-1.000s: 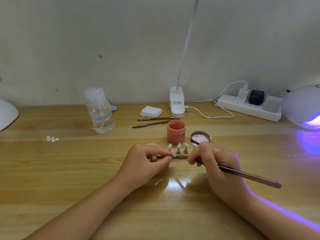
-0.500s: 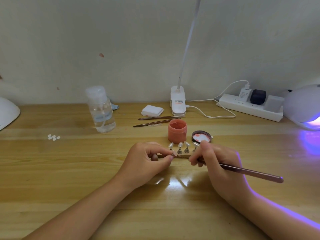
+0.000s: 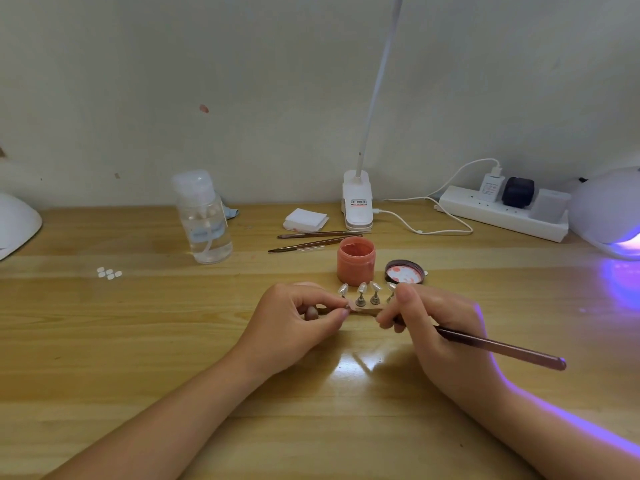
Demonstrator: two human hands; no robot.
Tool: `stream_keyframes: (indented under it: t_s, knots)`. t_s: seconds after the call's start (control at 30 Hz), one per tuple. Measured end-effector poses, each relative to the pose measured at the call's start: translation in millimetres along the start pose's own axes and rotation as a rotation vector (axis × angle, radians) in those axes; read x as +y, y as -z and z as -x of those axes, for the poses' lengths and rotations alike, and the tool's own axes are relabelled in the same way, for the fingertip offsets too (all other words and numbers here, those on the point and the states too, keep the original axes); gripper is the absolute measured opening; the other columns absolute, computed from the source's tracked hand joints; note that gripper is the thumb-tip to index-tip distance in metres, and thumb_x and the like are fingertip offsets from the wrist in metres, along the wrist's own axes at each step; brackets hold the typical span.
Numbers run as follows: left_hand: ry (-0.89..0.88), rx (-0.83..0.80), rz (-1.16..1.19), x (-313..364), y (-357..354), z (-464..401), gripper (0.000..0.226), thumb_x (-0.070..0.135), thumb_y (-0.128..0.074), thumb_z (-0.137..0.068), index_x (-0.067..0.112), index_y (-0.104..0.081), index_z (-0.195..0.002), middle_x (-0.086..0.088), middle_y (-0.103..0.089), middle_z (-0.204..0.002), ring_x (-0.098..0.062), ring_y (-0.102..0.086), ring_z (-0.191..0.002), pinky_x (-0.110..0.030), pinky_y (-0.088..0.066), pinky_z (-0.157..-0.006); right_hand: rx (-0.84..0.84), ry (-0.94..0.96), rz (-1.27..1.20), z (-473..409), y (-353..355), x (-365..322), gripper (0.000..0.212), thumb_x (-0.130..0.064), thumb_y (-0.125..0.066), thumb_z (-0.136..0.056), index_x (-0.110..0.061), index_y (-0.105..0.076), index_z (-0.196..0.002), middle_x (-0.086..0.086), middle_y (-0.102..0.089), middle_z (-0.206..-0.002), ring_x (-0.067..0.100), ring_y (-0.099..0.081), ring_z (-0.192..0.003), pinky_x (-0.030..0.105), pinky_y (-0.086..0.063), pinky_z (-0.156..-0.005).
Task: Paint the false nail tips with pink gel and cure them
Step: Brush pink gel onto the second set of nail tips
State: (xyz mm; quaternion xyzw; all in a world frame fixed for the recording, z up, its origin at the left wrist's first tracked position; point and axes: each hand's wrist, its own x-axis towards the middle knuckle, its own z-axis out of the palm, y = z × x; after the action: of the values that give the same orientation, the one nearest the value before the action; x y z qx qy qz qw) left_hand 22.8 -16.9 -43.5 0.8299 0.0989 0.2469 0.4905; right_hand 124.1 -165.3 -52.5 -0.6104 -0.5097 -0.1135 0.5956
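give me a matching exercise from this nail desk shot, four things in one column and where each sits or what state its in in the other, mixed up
Things
1. open pink gel jar
2. clear plastic pump bottle
3. long brown nail brush
4. white nail curing lamp

Places or states
A. held in the right hand
B. far right edge, glowing purple
C. just behind the row of nail tips on stands
D. standing left of centre, near the wall

Pairs: 1-C, 2-D, 3-A, 4-B
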Motion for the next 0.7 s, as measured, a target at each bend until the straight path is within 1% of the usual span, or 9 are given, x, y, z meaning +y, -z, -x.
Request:
stream_keyframes:
  t_s: [0.1,0.2,0.27,0.33,0.43,0.5,0.57,0.63,0.7]
  knots:
    - [-0.024,-0.006,-0.019,-1.5,0.3,-0.4,0.024,0.008,-0.072,-0.076,0.031,-0.074,-0.079,0.011,-0.063,-0.065,-0.005,-0.042,-0.054,-0.012,-0.035,-0.052,0.002,0.009,0.050,-2.8,-2.0,-0.3,0.043,-0.031,-0.043,-0.093,-0.008,-0.068,-0.066,-0.014,-0.060,-0.065,-0.007,-0.057,-0.062,0.008,-0.042,-0.060]
    - [-0.033,-0.011,-0.020,-1.9,0.2,-0.8,0.025,0.009,-0.072,-0.076,0.035,-0.073,-0.078,0.010,-0.066,-0.068,-0.007,-0.044,-0.055,-0.015,-0.037,-0.052,-0.003,0.003,0.038,-1.9,-2.2,0.7,0.042,-0.028,-0.046,-0.091,-0.005,-0.067,-0.064,-0.007,-0.064,-0.063,-0.005,-0.058,-0.060,0.014,-0.046,-0.057]
    - [-0.033,-0.005,-0.014,-1.8,0.3,-0.9,0.025,0.010,-0.072,-0.076,0.035,-0.073,-0.077,0.007,-0.068,-0.072,-0.009,-0.045,-0.056,-0.018,-0.039,-0.054,-0.013,-0.031,-0.023,0.1,-1.2,1.0,0.045,-0.025,-0.043,-0.090,-0.003,-0.066,-0.059,-0.001,-0.064,-0.058,-0.002,-0.057,-0.055,0.016,-0.045,-0.054]
    - [-0.039,0.000,-0.010,-1.8,0.5,-1.1,0.025,0.009,-0.072,-0.076,0.034,-0.073,-0.077,0.006,-0.068,-0.073,-0.009,-0.045,-0.056,-0.019,-0.040,-0.055,-0.008,-0.076,-0.076,1.6,-0.5,0.1,0.048,-0.027,-0.040,-0.090,-0.005,-0.065,-0.055,0.001,-0.062,-0.053,-0.001,-0.056,-0.051,0.014,-0.043,-0.053]
    - [-0.047,-0.005,0.009,0.5,-0.1,-0.9,0.021,0.008,-0.072,-0.075,0.028,-0.074,-0.078,0.005,-0.069,-0.075,-0.012,-0.048,-0.056,-0.026,-0.046,-0.056,0.020,-0.093,-0.091,1.7,-0.2,-1.1,0.047,-0.026,-0.037,-0.090,-0.008,-0.064,-0.056,0.000,-0.061,-0.053,-0.001,-0.054,-0.050,0.013,-0.042,-0.053]
    - [-0.056,-0.013,0.048,3.6,-0.2,0.2,0.012,0.014,-0.074,-0.071,0.023,-0.075,-0.078,0.005,-0.068,-0.077,-0.009,-0.049,-0.054,-0.019,-0.046,-0.050,0.049,-0.090,-0.076,1.0,0.7,-1.9,0.044,-0.026,-0.037,-0.090,-0.013,-0.064,-0.058,-0.001,-0.061,-0.054,0.000,-0.054,-0.052,0.013,-0.042,-0.053]
    - [-0.076,0.011,0.073,5.6,1.0,1.5,0.010,0.024,-0.072,-0.066,0.023,-0.075,-0.075,0.006,-0.067,-0.080,-0.009,-0.052,-0.054,-0.013,-0.044,-0.050,0.075,-0.099,-0.074,0.4,1.5,-2.8,0.041,-0.027,-0.036,-0.090,-0.020,-0.062,-0.059,-0.002,-0.061,-0.055,0.001,-0.053,-0.053,0.012,-0.042,-0.054]
    - [-0.101,0.068,0.068,5.5,2.7,1.6,0.010,0.028,-0.072,-0.063,0.025,-0.074,-0.072,0.011,-0.065,-0.080,-0.007,-0.052,-0.060,-0.011,-0.041,-0.054,0.093,-0.123,-0.088,-0.1,1.3,-3.1,0.041,-0.030,-0.036,-0.090,-0.020,-0.062,-0.059,-0.001,-0.061,-0.055,0.003,-0.053,-0.053,0.012,-0.041,-0.055]
    - [-0.093,0.134,0.035,6.0,4.7,-0.4,0.006,0.028,-0.073,-0.063,0.029,-0.072,-0.068,0.012,-0.061,-0.078,-0.001,-0.048,-0.063,-0.010,-0.038,-0.053,0.100,-0.146,-0.108,-0.7,1.1,-3.1,0.041,-0.032,-0.037,-0.089,-0.019,-0.062,-0.058,0.002,-0.061,-0.055,0.004,-0.053,-0.053,0.014,-0.042,-0.055]
